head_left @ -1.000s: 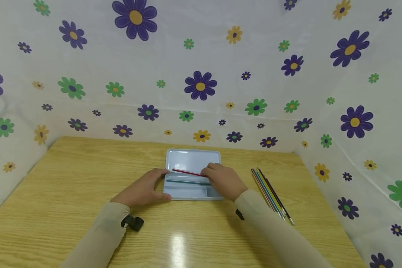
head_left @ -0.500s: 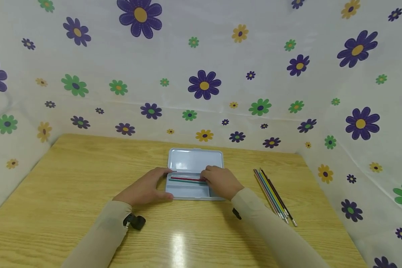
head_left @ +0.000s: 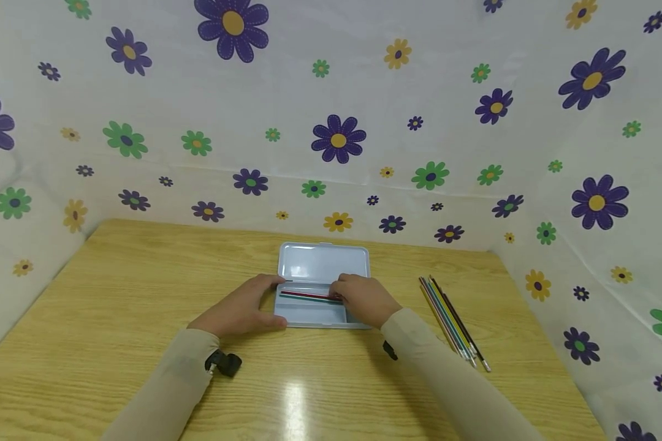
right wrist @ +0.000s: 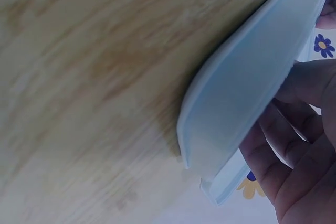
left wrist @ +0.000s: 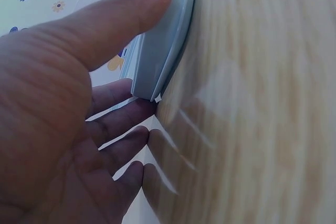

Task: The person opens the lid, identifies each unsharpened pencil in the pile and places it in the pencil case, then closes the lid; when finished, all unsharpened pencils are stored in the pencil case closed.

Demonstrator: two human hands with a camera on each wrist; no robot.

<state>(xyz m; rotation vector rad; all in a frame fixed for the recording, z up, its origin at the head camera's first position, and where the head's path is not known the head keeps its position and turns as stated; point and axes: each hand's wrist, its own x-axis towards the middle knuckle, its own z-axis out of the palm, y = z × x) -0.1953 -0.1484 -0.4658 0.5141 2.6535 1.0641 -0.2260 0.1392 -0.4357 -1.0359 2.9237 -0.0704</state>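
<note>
A light blue pencil case (head_left: 311,315) lies with its lid (head_left: 324,261) swung back on the table. My left hand (head_left: 237,309) holds its left end, the thumb (left wrist: 149,3) on the near side and the fingers by the end and hinge. Over the case's long compartment, my right hand (head_left: 366,300) pinches the right end of a red pencil (head_left: 303,294). A teal pencil (head_left: 309,299) lies right alongside the red one. In the right wrist view the fingers reach over the case wall (right wrist: 236,98), which hides the pencils.
Right of the case, a loose bunch of coloured pencils (head_left: 449,321) lies on the wooden table (head_left: 143,275). A flower-printed sheet (head_left: 287,98) rises behind the table and along its sides.
My right hand has lowered the red pencil from over the hinge into the long compartment, beside the teal pencil. The left hand keeps its place on the case.
</note>
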